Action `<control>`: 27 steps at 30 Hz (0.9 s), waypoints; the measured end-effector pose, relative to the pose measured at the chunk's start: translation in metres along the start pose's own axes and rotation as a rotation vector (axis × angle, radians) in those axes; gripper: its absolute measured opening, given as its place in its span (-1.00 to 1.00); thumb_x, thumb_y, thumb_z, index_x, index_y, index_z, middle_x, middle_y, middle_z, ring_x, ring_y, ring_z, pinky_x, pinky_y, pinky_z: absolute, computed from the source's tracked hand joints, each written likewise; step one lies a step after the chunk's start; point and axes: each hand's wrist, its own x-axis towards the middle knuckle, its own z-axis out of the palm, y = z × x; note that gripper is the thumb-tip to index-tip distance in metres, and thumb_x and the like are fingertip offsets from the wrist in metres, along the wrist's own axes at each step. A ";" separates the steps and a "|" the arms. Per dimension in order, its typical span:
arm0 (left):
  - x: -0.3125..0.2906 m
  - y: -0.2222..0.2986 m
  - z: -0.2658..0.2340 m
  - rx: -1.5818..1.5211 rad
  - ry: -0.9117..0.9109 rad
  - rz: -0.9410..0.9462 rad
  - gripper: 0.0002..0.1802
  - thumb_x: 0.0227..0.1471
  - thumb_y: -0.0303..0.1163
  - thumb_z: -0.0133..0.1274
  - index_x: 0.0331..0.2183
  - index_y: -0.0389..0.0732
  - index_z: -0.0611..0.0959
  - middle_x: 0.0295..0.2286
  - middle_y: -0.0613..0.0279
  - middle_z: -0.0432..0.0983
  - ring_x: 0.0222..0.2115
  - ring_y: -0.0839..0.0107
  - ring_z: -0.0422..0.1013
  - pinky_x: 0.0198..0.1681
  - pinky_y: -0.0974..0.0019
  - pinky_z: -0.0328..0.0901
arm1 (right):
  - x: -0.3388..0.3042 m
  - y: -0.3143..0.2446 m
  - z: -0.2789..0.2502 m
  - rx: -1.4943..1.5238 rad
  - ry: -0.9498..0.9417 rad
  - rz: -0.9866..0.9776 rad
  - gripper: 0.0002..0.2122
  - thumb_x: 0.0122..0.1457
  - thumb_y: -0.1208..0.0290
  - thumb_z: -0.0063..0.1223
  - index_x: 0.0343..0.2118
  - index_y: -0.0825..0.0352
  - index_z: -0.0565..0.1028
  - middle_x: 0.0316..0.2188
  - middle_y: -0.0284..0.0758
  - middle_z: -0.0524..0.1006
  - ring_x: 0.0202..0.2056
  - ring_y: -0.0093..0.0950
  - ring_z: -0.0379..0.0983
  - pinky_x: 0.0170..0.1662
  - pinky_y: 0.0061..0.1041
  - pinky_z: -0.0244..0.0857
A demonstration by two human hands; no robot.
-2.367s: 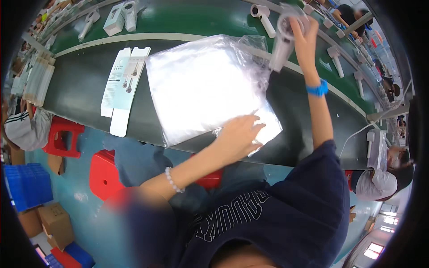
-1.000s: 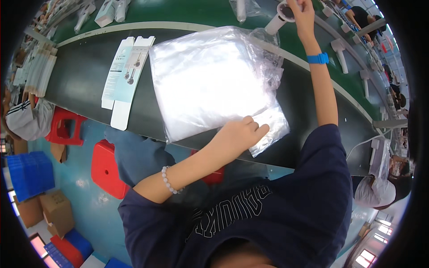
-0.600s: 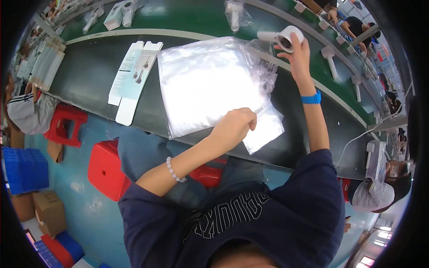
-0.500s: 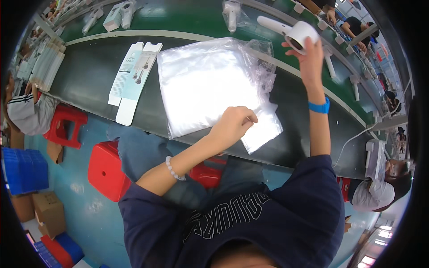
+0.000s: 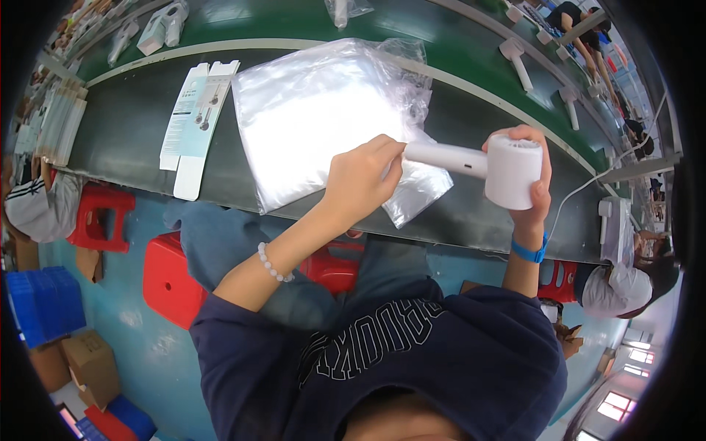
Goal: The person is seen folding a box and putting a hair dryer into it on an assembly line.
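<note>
A white hair dryer point(image 5: 448, 159), with a short cylindrical head and a long straight handle, is held level above the bench's near edge. My right hand point(image 5: 539, 173) wraps round its head from the far and right sides. The fingers of my left hand point(image 5: 364, 176) are bent together at the free end of the handle and seem to pinch it; their undersides are hidden. Beneath the hands lies a stack of clear plastic bags point(image 5: 309, 125). One smaller bag part point(image 5: 419, 187) sticks out towards me below the handle.
A flattened printed carton point(image 5: 193, 121) lies left of the bags on the dark bench point(image 5: 121, 136). Beyond runs a green conveyor point(image 5: 254, 18) with more white dryers point(image 5: 517, 65). A white cable point(image 5: 570, 198) curves at right. Red stools point(image 5: 170, 283) stand below; other people sit at both sides.
My right hand has brought the hair dryer down from over the conveyor towards me. My left hand has moved slightly up and left from the bag's edge to the handle's end.
</note>
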 end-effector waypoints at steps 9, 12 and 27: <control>-0.006 0.009 0.001 -0.098 -0.031 0.173 -0.50 -0.15 -0.66 0.02 -0.06 -0.23 0.49 -0.16 0.12 0.41 -0.50 0.34 0.48 -0.43 0.37 0.39 | -0.013 0.000 0.017 -0.021 -0.037 0.151 -0.55 0.12 0.14 -0.02 -0.02 0.36 0.31 -0.19 -0.28 0.43 -0.19 -0.50 0.42 -0.18 -0.55 0.33; -0.007 0.009 0.004 -0.247 -0.078 0.209 -0.41 -0.15 -0.71 0.04 0.02 -0.27 0.42 -0.08 0.07 0.33 -0.44 0.36 0.48 -0.34 0.39 0.40 | -0.012 -0.001 0.029 0.180 -0.051 0.337 -0.60 0.18 0.21 -0.08 0.00 0.36 0.29 -0.16 -0.27 0.42 -0.21 -0.50 0.45 -0.20 -0.57 0.34; 0.000 0.022 -0.021 -0.954 -0.208 -0.019 -0.20 -0.16 -0.73 0.17 0.15 -0.28 0.27 0.08 0.08 0.10 -0.34 0.46 0.47 -0.24 0.43 0.40 | -0.003 -0.014 0.049 -0.605 -0.125 -0.025 -0.61 -0.07 0.40 0.25 -0.11 0.28 0.48 -0.17 -0.30 0.48 -0.30 -0.41 0.45 -0.28 -0.54 0.26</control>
